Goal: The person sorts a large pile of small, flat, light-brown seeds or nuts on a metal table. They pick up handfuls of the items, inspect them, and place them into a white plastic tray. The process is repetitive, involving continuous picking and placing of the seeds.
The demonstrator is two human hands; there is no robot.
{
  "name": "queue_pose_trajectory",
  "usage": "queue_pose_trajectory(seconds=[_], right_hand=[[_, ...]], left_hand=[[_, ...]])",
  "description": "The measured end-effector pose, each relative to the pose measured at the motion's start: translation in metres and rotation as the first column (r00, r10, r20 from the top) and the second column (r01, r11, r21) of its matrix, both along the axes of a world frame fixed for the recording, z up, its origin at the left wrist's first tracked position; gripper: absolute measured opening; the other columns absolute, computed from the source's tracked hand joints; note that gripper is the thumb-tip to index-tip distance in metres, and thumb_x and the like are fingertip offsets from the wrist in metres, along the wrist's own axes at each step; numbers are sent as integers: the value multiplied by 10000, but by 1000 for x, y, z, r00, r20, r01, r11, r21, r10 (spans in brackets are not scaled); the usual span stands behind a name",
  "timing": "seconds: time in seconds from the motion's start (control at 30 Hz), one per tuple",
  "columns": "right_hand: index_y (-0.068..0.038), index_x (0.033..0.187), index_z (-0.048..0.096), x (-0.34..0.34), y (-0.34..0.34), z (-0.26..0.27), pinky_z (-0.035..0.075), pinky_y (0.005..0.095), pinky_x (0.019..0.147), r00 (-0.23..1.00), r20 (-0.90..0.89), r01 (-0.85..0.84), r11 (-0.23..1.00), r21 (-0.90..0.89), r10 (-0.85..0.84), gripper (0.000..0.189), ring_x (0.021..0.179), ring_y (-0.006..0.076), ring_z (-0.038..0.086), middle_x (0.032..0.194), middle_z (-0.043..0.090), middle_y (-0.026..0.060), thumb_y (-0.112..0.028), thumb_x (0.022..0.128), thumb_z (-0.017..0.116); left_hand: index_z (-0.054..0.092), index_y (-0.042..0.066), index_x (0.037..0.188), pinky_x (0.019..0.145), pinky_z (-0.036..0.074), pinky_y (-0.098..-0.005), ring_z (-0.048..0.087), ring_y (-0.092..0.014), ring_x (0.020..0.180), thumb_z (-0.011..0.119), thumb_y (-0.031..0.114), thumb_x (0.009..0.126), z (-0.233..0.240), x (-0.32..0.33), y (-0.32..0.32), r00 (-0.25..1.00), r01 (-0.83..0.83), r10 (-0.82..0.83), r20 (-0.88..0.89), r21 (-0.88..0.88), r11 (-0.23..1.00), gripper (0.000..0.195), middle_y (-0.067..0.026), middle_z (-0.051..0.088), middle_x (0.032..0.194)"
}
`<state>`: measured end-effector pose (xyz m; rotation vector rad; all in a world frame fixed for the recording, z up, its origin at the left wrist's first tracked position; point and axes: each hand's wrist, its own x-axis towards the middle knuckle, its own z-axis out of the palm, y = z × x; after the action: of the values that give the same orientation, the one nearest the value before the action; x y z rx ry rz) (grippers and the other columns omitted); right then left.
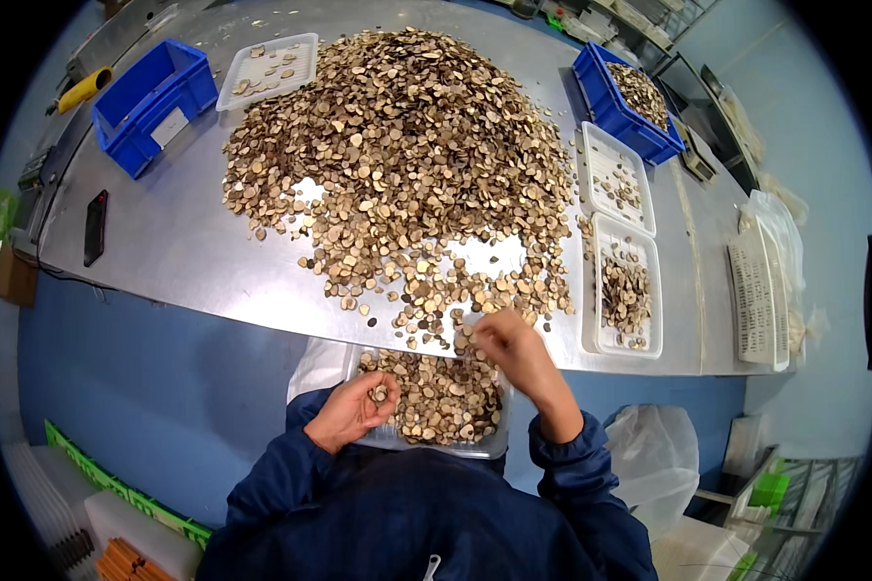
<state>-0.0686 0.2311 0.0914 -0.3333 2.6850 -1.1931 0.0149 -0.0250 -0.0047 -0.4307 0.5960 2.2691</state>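
Observation:
A large heap of thin, roundish dried slices lies on a metal table, thinning out towards the near edge. Below that edge, against my body, a clear plastic tray holds many more slices. My left hand is over the tray's left side, palm up, its fingers curled around a few slices. At the table's near edge, my right hand reaches among the loose slices with bent fingers; whether it grips any is hidden by blur.
White trays with slices stand at the right and upper left. One blue crate stands left, another, filled with slices, upper right. A phone lies left; a white basket stands far right.

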Motion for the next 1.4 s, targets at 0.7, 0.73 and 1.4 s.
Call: queue_pose_trajectory(seconds=[0.7,0.73,1.4], right_hand=[[-69,985,626,20,-41,12,504,399,690,974,-86,-208,978,17,208,160,820,336,618,906,585,127,-116,832,628],[-65,998,625,13,-37,8,504,402,694,976,-163,-137,990,35,141,170,821,337,618,910,585,131,-109,834,621],[-82,919,649,-24,26,-18,491,390,657,963,-269,80,977,195,-25,109,764,307,602,863,569,106,-110,814,637]], left_hand=[[517,7,1022,400,352,-193,452,-149,635,345,296,1026,22,-5,4,995,52,-43,93,-99,994,337,-106,534,944],[518,8,1025,400,353,-194,454,-149,637,344,298,1026,20,-5,3,996,51,-46,71,-78,996,337,-105,535,942],[493,19,993,370,325,-160,394,-87,581,345,256,1028,5,-4,-2,997,59,-62,39,67,996,282,-73,472,909]])
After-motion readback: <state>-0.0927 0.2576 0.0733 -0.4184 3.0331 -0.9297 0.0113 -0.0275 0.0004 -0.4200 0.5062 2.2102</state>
